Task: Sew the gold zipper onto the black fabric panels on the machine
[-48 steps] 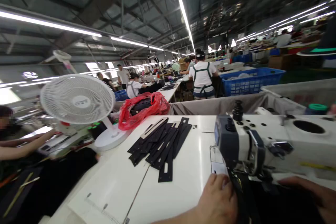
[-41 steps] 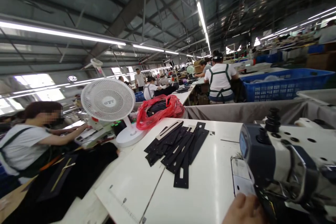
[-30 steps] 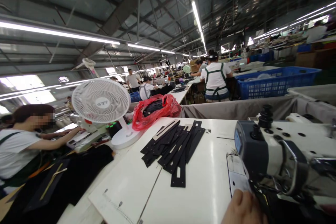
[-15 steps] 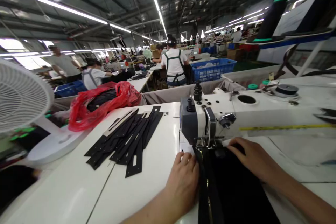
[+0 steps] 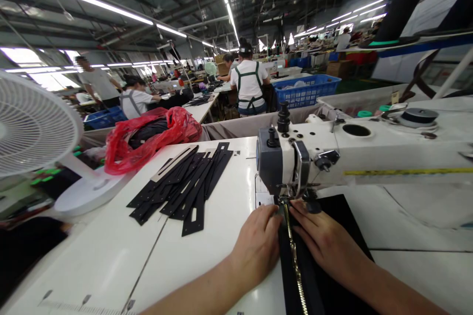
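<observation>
Black fabric lies under the head of a white sewing machine, and a gold-toothed zipper runs along it towards me. The zipper's far end is at the presser foot. My left hand is closed at the left edge of the zipper strip, fingertips just in front of the foot. To the right of the teeth, my right hand lies flat on the fabric with its fingers stretched towards the needle area. Part of the fabric is hidden beneath that hand and forearm.
Left of the machine, a pile of black slotted strips lies on the white table. Beyond it are a red plastic bag and a white fan. Co-workers sit further off, near a blue basket.
My right hand has moved left from the fabric's far right edge to beside the zipper. The fabric's right part now spreads out beyond the hand, and the zipper teeth show more fully.
</observation>
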A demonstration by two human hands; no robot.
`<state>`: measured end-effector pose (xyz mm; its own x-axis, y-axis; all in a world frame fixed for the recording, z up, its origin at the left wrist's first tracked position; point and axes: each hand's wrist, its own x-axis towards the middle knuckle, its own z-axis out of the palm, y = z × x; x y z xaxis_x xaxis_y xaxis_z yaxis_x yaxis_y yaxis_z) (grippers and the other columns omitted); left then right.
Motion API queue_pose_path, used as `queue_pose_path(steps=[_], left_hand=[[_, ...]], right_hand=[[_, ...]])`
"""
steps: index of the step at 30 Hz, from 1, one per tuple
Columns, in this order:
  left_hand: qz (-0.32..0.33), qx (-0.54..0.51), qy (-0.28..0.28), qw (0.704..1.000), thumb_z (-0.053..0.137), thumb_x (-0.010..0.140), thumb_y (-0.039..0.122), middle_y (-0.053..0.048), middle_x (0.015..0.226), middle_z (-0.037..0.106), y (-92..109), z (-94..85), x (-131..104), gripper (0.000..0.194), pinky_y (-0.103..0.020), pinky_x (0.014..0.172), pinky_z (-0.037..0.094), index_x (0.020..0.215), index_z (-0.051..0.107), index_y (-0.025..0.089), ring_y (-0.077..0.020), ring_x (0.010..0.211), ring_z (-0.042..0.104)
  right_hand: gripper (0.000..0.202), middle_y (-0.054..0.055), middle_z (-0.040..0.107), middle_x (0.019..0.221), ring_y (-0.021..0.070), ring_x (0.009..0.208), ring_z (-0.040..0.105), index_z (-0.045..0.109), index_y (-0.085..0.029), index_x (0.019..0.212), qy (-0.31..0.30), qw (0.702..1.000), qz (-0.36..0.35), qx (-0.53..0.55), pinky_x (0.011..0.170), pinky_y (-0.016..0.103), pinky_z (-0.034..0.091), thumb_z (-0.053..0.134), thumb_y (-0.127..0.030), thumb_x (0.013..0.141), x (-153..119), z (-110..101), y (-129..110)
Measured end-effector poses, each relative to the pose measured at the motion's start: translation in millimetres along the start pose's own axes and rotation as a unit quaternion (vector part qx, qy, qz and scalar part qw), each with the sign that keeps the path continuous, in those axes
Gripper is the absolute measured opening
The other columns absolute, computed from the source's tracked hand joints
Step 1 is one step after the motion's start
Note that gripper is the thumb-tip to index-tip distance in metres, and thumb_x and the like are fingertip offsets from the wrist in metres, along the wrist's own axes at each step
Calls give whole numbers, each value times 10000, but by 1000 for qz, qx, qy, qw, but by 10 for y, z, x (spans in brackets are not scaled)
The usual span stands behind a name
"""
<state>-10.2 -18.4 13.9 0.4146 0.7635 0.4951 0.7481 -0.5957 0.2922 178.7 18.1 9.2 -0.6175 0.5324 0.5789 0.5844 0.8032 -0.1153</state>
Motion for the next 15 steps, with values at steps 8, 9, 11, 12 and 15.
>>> queue_pose_path(steps=[8,9,11,12,15], left_hand=[[87,35,-39,995,411,909,147,-171,1181,575,-77,20,32,245,-422,996,435,1084,573,91,-248,1162,509],[96,42,-44,994,399,918,148,-172,1179,576,-80,16,40,248,-426,995,435,1084,573,87,-248,1167,505],[113,56,-51,991,379,925,149,-174,1171,579,-82,4,58,258,-435,978,449,1086,568,79,-253,1166,505],[120,62,-52,990,370,927,150,-173,1165,581,-80,-2,67,261,-437,966,460,1079,569,77,-257,1158,511],[122,74,-50,988,364,919,151,-175,1157,582,-66,-7,86,264,-444,943,477,1056,576,75,-266,1129,532]], right_hand=[[335,141,584,1180,224,1094,548,553,-73,1162,-28,1000,-1,-3,934,381,479,373,-141,888,-15,7,75],[335,143,581,1184,223,1095,548,549,-74,1168,-31,999,-3,-5,935,381,478,372,-142,892,-17,9,78],[339,146,574,1194,224,1098,546,536,-81,1186,-36,999,-9,-7,930,386,481,376,-146,894,-19,15,92],[341,148,570,1198,226,1100,545,530,-82,1193,-38,999,-13,-6,925,388,484,379,-148,895,-21,18,104],[340,152,560,1211,228,1112,535,521,-82,1202,-42,999,-23,1,922,392,485,386,-151,898,-22,22,151]])
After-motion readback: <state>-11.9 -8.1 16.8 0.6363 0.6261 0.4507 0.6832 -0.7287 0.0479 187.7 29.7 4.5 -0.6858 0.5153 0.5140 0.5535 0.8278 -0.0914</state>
